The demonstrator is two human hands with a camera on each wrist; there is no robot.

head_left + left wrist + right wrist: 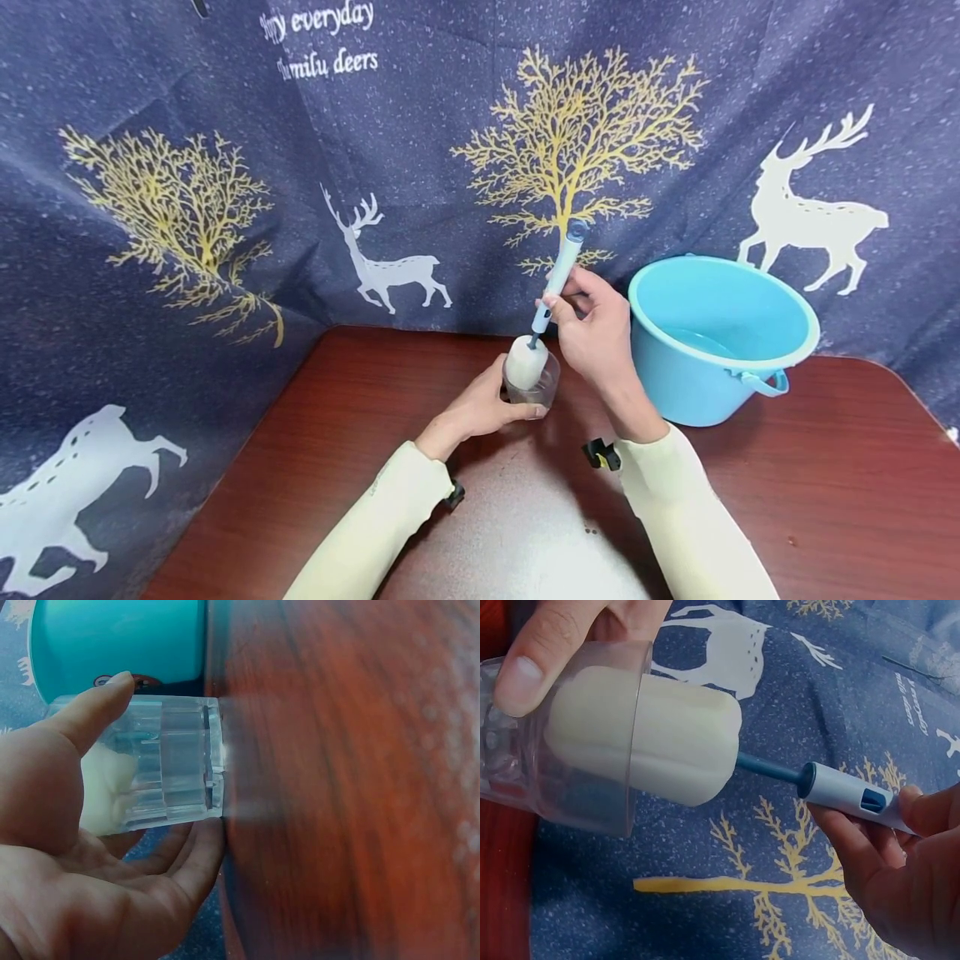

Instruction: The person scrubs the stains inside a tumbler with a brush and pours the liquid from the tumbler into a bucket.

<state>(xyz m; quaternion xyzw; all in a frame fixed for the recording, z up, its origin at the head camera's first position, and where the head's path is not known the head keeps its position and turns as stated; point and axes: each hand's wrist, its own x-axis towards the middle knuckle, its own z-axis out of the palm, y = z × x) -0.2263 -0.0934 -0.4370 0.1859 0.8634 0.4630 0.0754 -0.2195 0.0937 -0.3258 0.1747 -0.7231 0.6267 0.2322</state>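
A clear cup (pixel 176 761) stands on the table, gripped around its side by my left hand (pixel 487 402), thumb on the near side. My right hand (pixel 596 329) pinches the pale blue handle (pixel 847 796) of a sponge cup brush. From that handle a dark blue stem (pixel 769 766) runs down to the white sponge head (pixel 682 739). The sponge's lower part is inside the cup and its top sticks out above the rim. In the head view the brush leans, its handle end up and to the right.
A light blue bucket (pixel 675 387) stands on the reddish-brown table (pixel 360 392), just right of my right hand. Water shows at its bottom. Behind the table hangs a dark blue cloth (pixel 420 125) printed with deer and trees. A few drops lie on the tabletop.
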